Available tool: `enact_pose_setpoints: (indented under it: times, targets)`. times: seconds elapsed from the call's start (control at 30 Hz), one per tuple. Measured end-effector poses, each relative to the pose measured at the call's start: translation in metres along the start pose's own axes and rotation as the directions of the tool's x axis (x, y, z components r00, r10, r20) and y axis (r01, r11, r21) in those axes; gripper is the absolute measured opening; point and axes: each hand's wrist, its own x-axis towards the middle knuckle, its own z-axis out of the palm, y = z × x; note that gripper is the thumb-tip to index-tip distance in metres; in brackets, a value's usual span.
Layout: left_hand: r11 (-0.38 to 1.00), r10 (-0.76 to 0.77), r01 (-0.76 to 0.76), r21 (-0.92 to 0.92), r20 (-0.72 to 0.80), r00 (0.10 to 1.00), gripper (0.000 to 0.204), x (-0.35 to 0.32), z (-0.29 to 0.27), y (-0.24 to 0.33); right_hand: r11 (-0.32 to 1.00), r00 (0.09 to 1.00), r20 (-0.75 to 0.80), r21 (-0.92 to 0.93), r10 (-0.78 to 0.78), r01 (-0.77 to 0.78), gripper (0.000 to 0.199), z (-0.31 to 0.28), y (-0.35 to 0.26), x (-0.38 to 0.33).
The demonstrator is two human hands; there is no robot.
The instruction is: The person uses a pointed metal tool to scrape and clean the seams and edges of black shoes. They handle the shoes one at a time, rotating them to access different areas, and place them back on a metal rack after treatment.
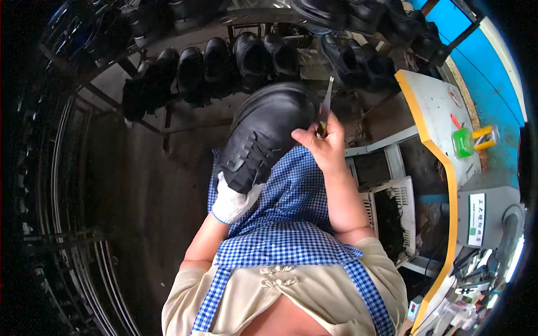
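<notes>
A black lace-up shoe (263, 131) lies tilted on my lap over a blue-and-white checked apron (291, 224), its sole turned away from me. My left hand (232, 201), in a white glove, grips the shoe at its heel end from below. My right hand (322, 145) is bare and closed on a thin metal blade tool (325, 103) that points upward, its handle in my fist. The blade stands beside the shoe's toe edge; whether it touches the shoe I cannot tell.
A rack of several black shoes (246, 61) runs across the back. To the right stand a white worktable with a yellow edge (431, 112), a green container (463, 143) on it, and white plastic crates (392, 207) below. A curved metal rail frame (61, 185) is at left.
</notes>
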Motion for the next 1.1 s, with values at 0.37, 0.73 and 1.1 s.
enact_pose_setpoints:
  times: [0.37, 0.73, 1.1]
  targets:
    - [0.961, 0.053, -0.059, 0.269, 0.032, 0.998, 0.051, -0.005, -0.003, -0.028, 0.981, 0.997, 0.073, 0.194, -0.013, -0.001, 0.063, -0.009, 0.022, -0.009]
    - [0.118, -0.633, 0.336, -0.934, 0.190, 0.750, 0.027, 0.073, -0.031, 0.017, 0.857, 0.827, 0.418, 0.184, 0.376, -0.482, 0.074, 0.002, 0.117, -0.070]
    - [0.961, 0.261, -0.200, 0.188, -0.395, 0.881, 0.046, 0.175, -0.096, -0.029, 0.630, 0.866, 0.449, 0.613, 0.219, -0.477, 0.075, 0.029, 0.032, 0.081]
